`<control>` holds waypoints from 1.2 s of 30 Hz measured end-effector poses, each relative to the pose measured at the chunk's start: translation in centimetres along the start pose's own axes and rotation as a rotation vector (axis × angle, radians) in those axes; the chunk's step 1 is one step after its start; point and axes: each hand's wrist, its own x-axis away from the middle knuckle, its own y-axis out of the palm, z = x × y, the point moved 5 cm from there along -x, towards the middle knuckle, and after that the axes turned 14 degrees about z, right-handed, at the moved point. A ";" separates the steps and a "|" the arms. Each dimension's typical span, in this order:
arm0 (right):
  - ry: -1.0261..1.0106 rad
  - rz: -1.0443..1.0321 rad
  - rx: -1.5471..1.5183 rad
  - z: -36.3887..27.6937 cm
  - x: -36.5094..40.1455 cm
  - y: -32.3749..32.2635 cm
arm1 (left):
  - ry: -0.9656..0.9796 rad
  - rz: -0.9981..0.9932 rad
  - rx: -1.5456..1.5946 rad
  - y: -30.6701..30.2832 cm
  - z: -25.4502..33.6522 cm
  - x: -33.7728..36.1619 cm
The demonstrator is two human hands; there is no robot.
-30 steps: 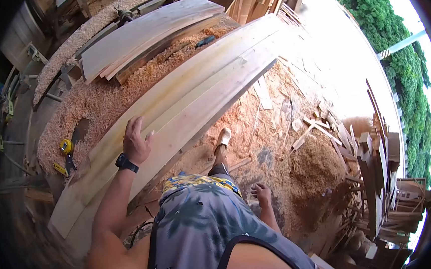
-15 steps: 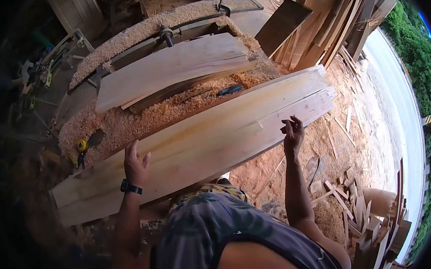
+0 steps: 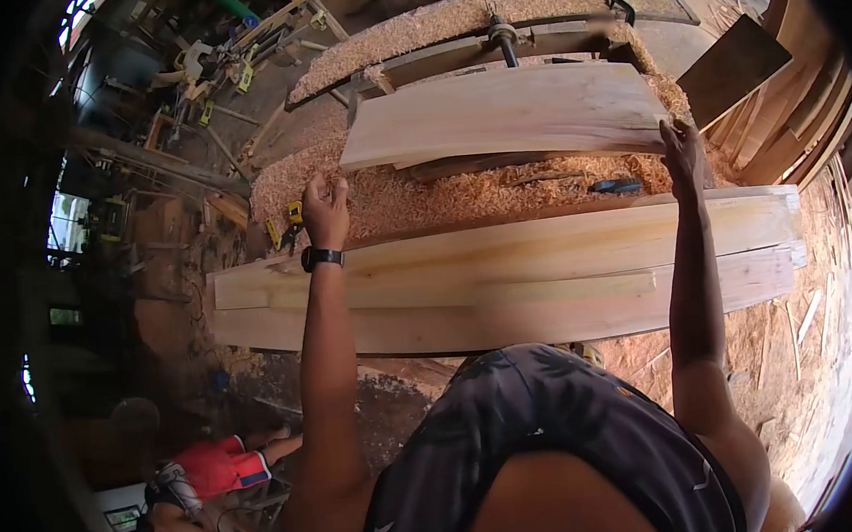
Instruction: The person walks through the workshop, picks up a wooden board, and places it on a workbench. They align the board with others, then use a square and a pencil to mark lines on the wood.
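A pale wide board [image 3: 504,112] lies on the shavings-covered bench. My right hand [image 3: 683,157] is at that board's right end, fingers apart and overlapping its corner; whether they touch is hard to see. My left hand [image 3: 325,212], a watch on its wrist, is raised just off the board's left end, thumb and fingers parted, holding nothing. Nearer my body lies a long pale board [image 3: 515,260] with a split-like line along it, passing under both forearms. Beside my left hand is a yellow tape measure [image 3: 295,213].
A blue tool [image 3: 616,185] lies among wood shavings [image 3: 392,204] between the boards. Behind the far board is a clamp-like metal screw [image 3: 502,38]. A dark panel [image 3: 734,68] leans at the right near stacked planks [image 3: 819,90]. Another person in red [image 3: 213,469] is at lower left.
Both hands have moved forward from above the near board to the far board's two ends. My view has turned left, bringing the other person into sight.
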 end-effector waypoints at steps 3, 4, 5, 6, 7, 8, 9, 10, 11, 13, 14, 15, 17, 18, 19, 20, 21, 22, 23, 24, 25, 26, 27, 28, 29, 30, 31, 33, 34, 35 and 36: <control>-0.172 0.000 0.329 -2.5 -1.2 2.2 | -0.346 -0.043 0.229 1.9 -1.3 -2.4; -0.256 -0.010 0.530 -3.8 -1.6 2.9 | -0.605 -0.127 0.356 2.7 -1.5 -2.6; -0.260 0.003 0.532 -4.6 -2.1 3.5 | -0.600 -0.131 0.367 2.6 -0.9 -3.2; -0.237 -0.042 0.599 -4.8 -2.5 4.4 | -0.583 -0.187 0.303 2.8 -0.4 -3.7; -0.209 -0.081 0.669 -4.7 -3.1 5.1 | -0.563 -0.248 0.241 3.5 0.1 -4.0; -0.194 -0.073 0.662 -5.2 -3.1 5.7 | -0.515 -0.253 0.200 4.5 -0.7 -4.7; -0.127 -0.108 0.648 -5.1 -3.2 5.8 | -0.529 -0.304 0.211 5.6 -1.8 -5.0; -0.054 -0.085 0.625 -4.3 -3.7 6.0 | -0.542 -0.371 0.222 6.7 -2.5 -4.8; 0.011 -0.083 0.482 -2.6 -4.4 6.2 | -0.648 -0.367 0.356 7.1 -2.4 -4.3; -0.102 0.166 0.247 0.3 -5.7 6.1 | -0.791 -0.346 0.559 7.9 -2.8 -3.6; 0.058 0.231 0.156 -1.1 -3.9 4.4 | -0.840 -0.323 0.678 8.7 -4.0 -3.3; 0.322 0.136 -0.127 -1.0 -3.2 3.8 | -0.827 -0.262 0.736 8.6 -3.8 -3.0; 0.630 0.099 -0.497 -1.8 -0.5 2.6 | -0.811 -0.206 0.808 8.5 -4.1 -2.1; 0.629 0.129 -0.574 -1.2 0.0 2.2 | -0.765 -0.194 0.871 8.8 -5.0 -1.9; 0.626 0.158 -0.653 -0.2 0.2 1.9 | -0.726 -0.202 0.894 8.2 -4.6 -1.4; 0.699 0.124 -0.741 0.7 0.6 1.8 | -0.701 -0.227 0.940 8.2 -5.0 -1.0; 0.771 0.086 -0.832 1.6 1.2 1.7 | -0.678 -0.248 0.983 8.2 -5.5 -0.6; 0.795 0.096 -0.865 1.2 2.2 1.3 | -0.681 -0.278 0.974 8.3 -5.8 0.0; 0.802 0.111 -0.907 1.6 2.8 1.1 | -0.655 -0.283 1.016 8.1 -5.9 0.5; 0.790 0.130 -0.930 1.9 3.2 1.0 | -0.629 -0.285 1.057 7.7 -6.2 1.0; 0.774 0.145 -0.955 2.1 3.5 1.0 | -0.629 -0.302 1.050 7.4 -6.7 1.5; 0.778 0.168 -0.972 2.0 4.0 0.9 | -0.623 -0.319 1.085 7.3 -7.1 2.0; 0.776 0.177 -0.975 1.8 4.2 0.6 | -0.617 -0.333 1.123 7.2 -7.5 2.4; 0.747 0.175 -1.005 1.6 4.4 0.4 | -0.639 -0.318 1.149 6.9 -7.8 3.1; 0.718 0.169 -1.033 1.5 4.5 0.2 | -0.639 -0.320 1.147 6.8 -8.0 3.5; 0.689 0.171 -1.061 1.3 4.4 0.0 | -0.646 -0.306 1.171 6.5 -8.4 4.3; 0.694 0.168 -1.058 1.0 4.9 -0.2 | -0.654 -0.288 1.193 5.8 -8.5 5.0; 0.623 0.187 -1.024 -0.1 5.3 -1.1 | -0.594 -0.325 1.223 4.4 -8.1 5.5; 0.603 0.197 -1.079 1.3 5.0 -1.2 | -0.530 -0.363 1.257 3.8 -7.6 5.7; 0.597 0.187 -1.078 1.3 5.4 -1.6 | -0.530 -0.353 1.263 3.3 -8.1 5.6; 0.568 0.205 -1.096 1.6 6.2 -2.1 | -0.506 -0.416 1.261 2.7 -8.4 5.4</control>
